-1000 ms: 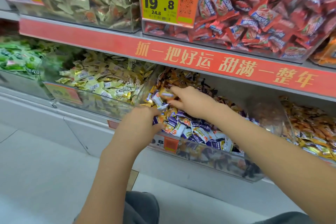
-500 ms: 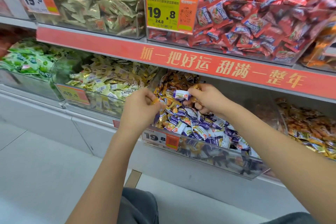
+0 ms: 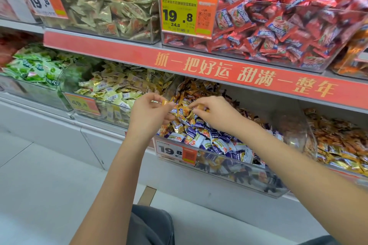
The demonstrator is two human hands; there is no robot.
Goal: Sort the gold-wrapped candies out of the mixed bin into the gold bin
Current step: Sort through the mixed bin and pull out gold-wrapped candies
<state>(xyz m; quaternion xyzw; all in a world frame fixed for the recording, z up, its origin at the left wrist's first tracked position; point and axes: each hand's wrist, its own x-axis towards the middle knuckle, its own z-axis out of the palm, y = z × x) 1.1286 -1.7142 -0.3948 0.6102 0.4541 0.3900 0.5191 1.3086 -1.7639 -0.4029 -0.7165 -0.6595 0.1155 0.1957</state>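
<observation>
- While both hands work over the mixed bin [image 3: 235, 167], the left hand [image 3: 148, 114] pinches a gold candy [image 3: 166, 102] between thumb and fingertips, above the bin's left rear corner.
- The right hand [image 3: 214, 113] has its fingers curled round a second gold-orange candy [image 3: 202, 108], just above the pile.
- Grip state: both grips are pressed onto wrappers; neither is spread.
- Candy axis: the left candy's long axis lies roughly left to right, its free twisted end pointing right, toward the right hand. The right candy's axis cannot be told, as the fingers cover most of it.
- Key relation: the gold bin [image 3: 95, 105] stands just beside the mixed bin, on its left, on the same shelf. It lies left of both grips and slightly farther back.
- The left hand is the nearer; its wrist already overlaps the gold bin's right end.
- Judgement: the coming move calls for a short leftward carry over the shared bin wall.
- More gold pieces remain among the purple-and-white ones, so sorting appears unfinished.
</observation>
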